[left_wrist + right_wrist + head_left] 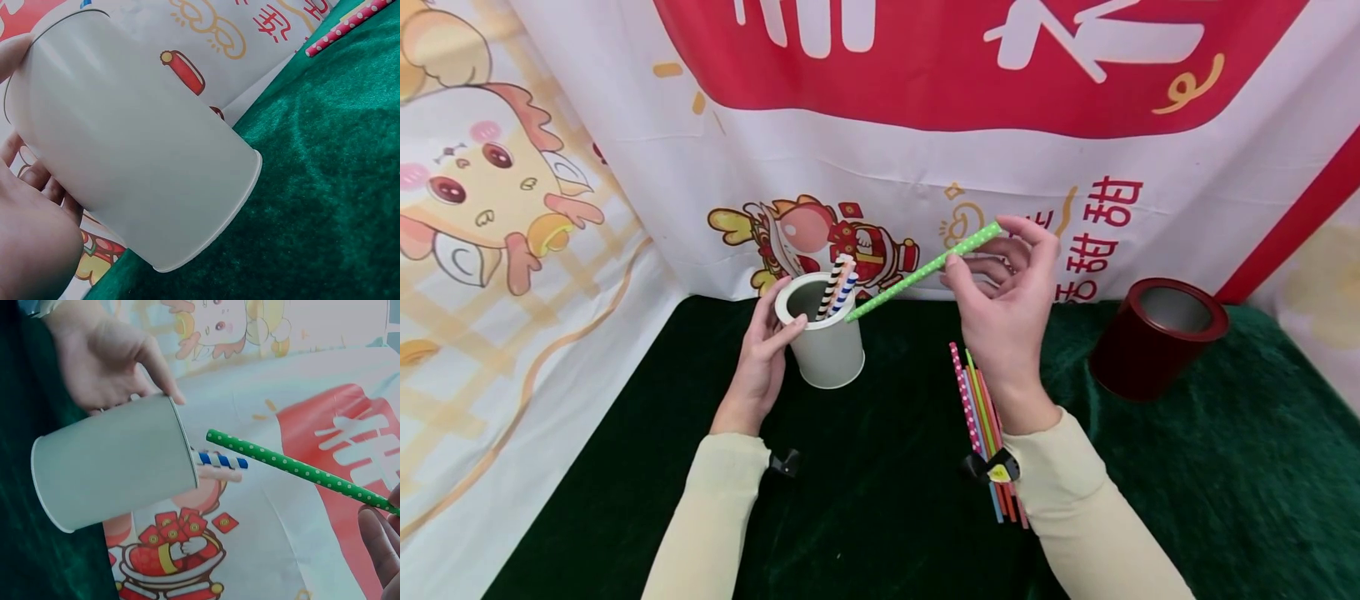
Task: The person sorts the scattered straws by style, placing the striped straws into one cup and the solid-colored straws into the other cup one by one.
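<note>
My left hand (762,358) grips a white can (829,357) around its side, thumb over the rim. Inside the can stand a few straws, among them a black-striped straw (829,287) and a blue-striped straw (844,293), their tops above the rim. My right hand (1009,308) pinches a green straw with white dots (925,271) near its upper end. The straw slants down to the left, its lower tip close by the can's right rim in the head view. In the right wrist view the green straw (294,467) points toward the can's mouth.
Several coloured straws (976,400) lie in a bundle under my right wrist, one pink with white dots (350,26). A dark red can (1150,350) stands at the right on the green velvet cloth (880,500). Behind hangs a printed white and red backdrop (880,150).
</note>
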### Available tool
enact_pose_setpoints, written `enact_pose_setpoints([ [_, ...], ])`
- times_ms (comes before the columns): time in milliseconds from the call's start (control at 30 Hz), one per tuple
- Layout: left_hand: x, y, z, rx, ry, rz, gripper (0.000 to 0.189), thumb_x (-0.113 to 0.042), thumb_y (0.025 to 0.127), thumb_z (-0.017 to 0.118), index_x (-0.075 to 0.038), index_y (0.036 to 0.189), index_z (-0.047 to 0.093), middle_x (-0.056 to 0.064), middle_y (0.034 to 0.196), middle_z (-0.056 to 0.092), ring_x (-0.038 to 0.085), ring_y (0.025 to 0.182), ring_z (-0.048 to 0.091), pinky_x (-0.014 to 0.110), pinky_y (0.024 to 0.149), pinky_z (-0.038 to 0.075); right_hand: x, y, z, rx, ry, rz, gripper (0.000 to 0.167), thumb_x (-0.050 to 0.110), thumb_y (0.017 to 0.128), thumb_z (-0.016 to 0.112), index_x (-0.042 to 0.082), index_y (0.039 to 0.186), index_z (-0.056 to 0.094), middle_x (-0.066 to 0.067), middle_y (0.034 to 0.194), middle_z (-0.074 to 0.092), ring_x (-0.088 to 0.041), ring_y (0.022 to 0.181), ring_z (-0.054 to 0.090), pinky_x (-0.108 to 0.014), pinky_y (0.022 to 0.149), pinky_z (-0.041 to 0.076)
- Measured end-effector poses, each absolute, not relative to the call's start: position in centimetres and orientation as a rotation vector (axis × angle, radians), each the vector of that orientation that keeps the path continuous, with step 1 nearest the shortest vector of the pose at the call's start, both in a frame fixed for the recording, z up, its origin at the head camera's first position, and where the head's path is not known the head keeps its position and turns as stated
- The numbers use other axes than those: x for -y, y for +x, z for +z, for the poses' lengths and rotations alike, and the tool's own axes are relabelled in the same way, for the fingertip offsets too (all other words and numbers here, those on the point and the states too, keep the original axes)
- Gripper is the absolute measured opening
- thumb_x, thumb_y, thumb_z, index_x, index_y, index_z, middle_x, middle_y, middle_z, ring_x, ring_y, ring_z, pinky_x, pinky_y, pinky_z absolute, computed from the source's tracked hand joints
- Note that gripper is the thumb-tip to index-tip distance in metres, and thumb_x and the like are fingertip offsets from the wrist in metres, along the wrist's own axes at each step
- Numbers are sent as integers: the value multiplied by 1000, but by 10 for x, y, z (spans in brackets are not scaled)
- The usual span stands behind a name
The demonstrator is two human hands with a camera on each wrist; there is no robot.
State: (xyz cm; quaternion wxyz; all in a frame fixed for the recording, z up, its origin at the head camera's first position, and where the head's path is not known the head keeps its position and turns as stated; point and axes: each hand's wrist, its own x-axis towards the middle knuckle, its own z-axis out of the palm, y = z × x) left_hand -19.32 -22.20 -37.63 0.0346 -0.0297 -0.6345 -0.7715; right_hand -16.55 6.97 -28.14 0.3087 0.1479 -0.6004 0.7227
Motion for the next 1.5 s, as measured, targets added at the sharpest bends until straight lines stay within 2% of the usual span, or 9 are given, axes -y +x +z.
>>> enact_pose_setpoints([
  [400,223,-192,-377,1941,-92,-2382,59,-17,108,61,-31,162,41,-5,170,35,16,152,33,50,136,11,-42,-176,-284,1689,434,1842,55,1,97,76,7,143,46,-6,115,68,-16,93,78,-27,82,65],
  [767,223,-193,-377,1946,-98,-2366,60,-15,108,61,-30,162,41,-5,171,35,15,154,32,49,136,11,-16,-188,-294,1873,549,1734,49,2,98,74,4,141,49,-15,115,71,-24,91,79,-25,80,65],
  [1067,223,-194,-378,1943,-101,-2371,63,-15,108,61,-25,166,37,-5,172,33,14,155,31,50,136,11,1,-194,-305,1961,561,1683,45,5,99,74,7,139,53,-16,114,73,-24,92,78,-41,78,67],
  [1500,222,-193,-378,1941,-106,-2368,60,-13,108,60,-28,163,40,-4,171,35,13,156,31,49,136,11,12,-200,-316,2065,567,1624,43,5,98,75,8,136,55,-14,110,73,-22,88,77,-34,76,66],
])
